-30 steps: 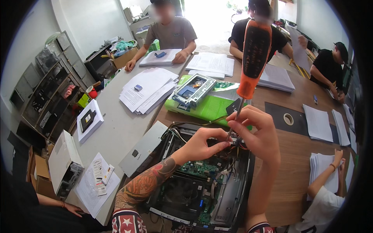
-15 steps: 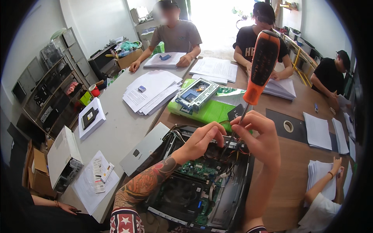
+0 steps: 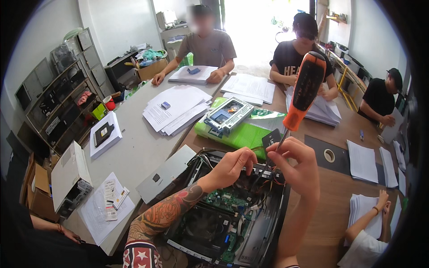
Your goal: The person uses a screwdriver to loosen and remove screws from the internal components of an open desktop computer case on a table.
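Note:
An opened desktop computer case (image 3: 286, 196) lies in front of me, with a green circuit board (image 3: 223, 198), a black fan (image 3: 201, 223) and loose cables inside. My right hand (image 3: 292, 163) pinches the metal shaft of a screwdriver (image 3: 307, 85). Its orange and black handle points up, and the shaft slants down into the case's far right part. Over the far inner edge, my left hand (image 3: 230, 167) curls its fingers inward; what they hold, if anything, is hidden. Behind my right fingertips stands a small flat black drive (image 3: 271, 139), beside thin coloured wires.
Beyond the case, a metal drive cage (image 3: 228, 114) rests on a green package (image 3: 239, 136). A grey side panel (image 3: 167, 174) lies at its left, and another computer case (image 3: 71, 178) farther left. Paper stacks (image 3: 178, 107) and a tape roll (image 3: 329, 155) share the tables. Several people sit around.
The screwdriver handle has shifted slightly down and right in view. My left fingers have curled closer together. The person at far right has raised a sheet of paper.

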`<state>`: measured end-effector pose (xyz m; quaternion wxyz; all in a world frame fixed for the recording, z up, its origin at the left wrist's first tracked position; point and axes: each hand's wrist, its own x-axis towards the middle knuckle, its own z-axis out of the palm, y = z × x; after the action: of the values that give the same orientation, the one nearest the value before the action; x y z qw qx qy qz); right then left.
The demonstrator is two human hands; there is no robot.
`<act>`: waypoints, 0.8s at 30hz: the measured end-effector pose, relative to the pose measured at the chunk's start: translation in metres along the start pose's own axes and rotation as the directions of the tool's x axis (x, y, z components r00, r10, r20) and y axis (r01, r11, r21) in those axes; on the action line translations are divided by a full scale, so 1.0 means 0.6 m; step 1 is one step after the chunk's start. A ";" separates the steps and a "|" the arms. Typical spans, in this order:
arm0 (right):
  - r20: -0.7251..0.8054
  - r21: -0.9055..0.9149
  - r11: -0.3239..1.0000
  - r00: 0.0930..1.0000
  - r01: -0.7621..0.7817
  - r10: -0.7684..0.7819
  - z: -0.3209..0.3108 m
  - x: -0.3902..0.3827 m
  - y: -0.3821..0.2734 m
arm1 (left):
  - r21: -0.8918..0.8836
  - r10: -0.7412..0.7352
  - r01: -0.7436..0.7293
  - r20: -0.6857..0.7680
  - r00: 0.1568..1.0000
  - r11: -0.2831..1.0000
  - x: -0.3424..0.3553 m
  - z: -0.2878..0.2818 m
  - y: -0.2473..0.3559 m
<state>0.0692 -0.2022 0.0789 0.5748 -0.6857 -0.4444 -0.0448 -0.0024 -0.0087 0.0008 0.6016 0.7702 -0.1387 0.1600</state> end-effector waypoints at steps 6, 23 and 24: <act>0.003 -0.029 0.999 1.000 0.015 -0.015 0.002 0.002 -0.004 | -0.016 -0.084 0.083 -0.011 0.996 0.996 -0.007 -0.003 -0.008; 0.005 0.011 1.000 1.000 -0.021 0.020 0.005 0.000 -0.005 | 0.082 0.047 -0.048 0.014 0.999 0.995 -0.005 0.001 0.002; 0.005 0.010 1.000 1.000 -0.026 0.026 0.006 0.000 -0.005 | 0.084 0.049 -0.050 0.014 0.999 0.995 -0.005 0.000 0.001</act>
<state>0.0657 -0.1995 0.0799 0.5776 -0.6886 -0.4371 -0.0337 -0.0054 -0.0087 0.0002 0.5635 0.7922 -0.1545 0.1763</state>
